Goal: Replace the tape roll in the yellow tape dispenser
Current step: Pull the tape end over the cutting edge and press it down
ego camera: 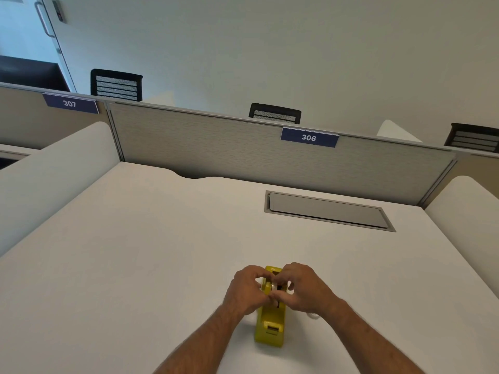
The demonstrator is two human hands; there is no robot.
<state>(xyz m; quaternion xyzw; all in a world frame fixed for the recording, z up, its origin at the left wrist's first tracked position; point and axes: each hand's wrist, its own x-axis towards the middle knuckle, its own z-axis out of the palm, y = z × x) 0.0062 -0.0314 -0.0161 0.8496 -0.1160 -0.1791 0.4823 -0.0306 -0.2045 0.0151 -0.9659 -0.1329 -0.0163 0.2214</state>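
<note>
At the far left a partition carries a blue number plate [70, 103] reading 307, with a black mesh chair [116, 85] behind it. The pale counter [135, 238] spreads out below, bounded at the back by a grey divider panel [216, 147].

Low in the middle, the left hand [247, 290] curls in against the left side of the yellow tape dispenser [270, 323], its fingers [263, 275] bent and pressed onto the upper part where the roll sits. The dispenser stands on the counter, lengthwise toward the person, its cutter end nearest the camera. Between the two hands a bit of pale tape roll [274, 286] shows in the dispenser's well; most of it is hidden by the fingers.

The right hand [306, 288] meets it from the other side, fingers pinched in at the roll and the hub. Both hands are clenched around that spot, though whether they grip the roll itself or only the dispenser body I cannot tell.

Further right, a second plate [309, 137] reads 306, and a grey flap lid [328, 210] is set into the counter.
</note>
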